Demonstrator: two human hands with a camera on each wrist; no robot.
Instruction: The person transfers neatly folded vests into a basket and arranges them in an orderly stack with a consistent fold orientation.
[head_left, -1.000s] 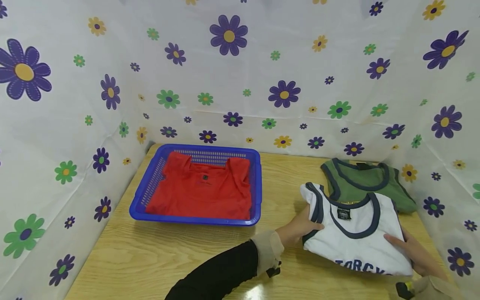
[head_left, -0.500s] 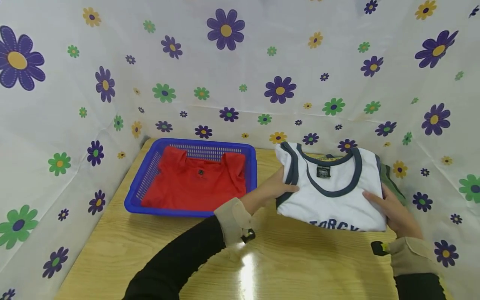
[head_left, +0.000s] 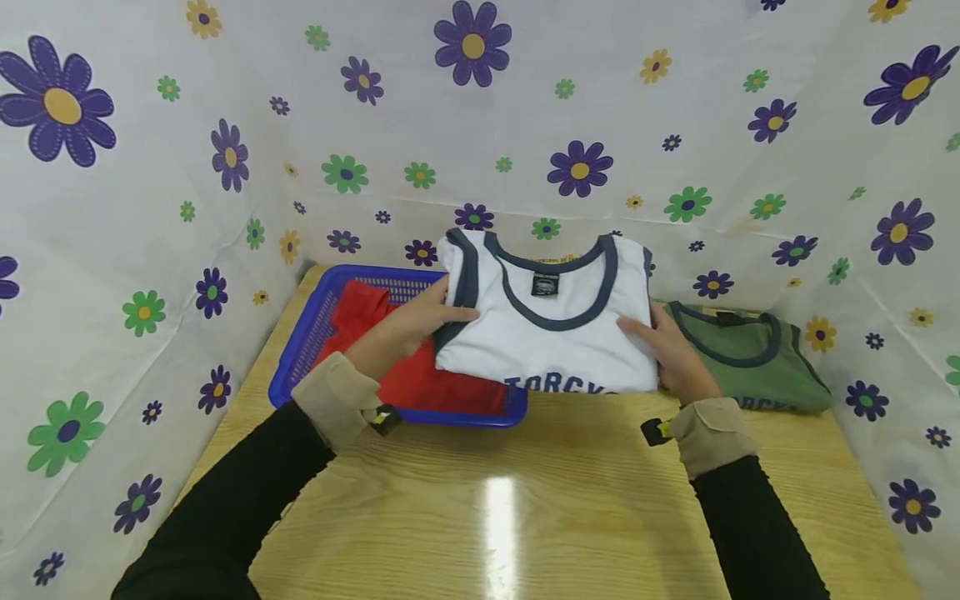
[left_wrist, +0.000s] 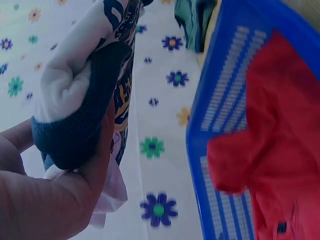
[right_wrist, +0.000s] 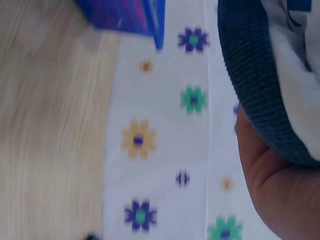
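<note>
Both hands hold a folded white tank top [head_left: 562, 350] with dark trim and dark lettering up off the table. My left hand [head_left: 416, 321] grips its left edge, thumb on the front; in the left wrist view the fingers curl round the dark ribbed trim [left_wrist: 75, 130]. At the opposite edge my right hand [head_left: 675, 350] pinches the cloth, thumb in front. The shirt's left part hangs in front of a blue plastic basket [head_left: 300, 350], hiding its right side. Inside the basket lies a folded red shirt [head_left: 442, 379], partly covered by my left hand and the white top.
A folded green tank top [head_left: 750, 375] with dark trim lies on the wooden table [head_left: 585, 500] at the right, near the back. Flower-patterned white cloth [head_left: 510, 117] hangs behind the table and at both sides.
Both hands have lifted the white tank top from in front of the green one and carried it left, to the basket's right side. The green top is uncovered again.
</note>
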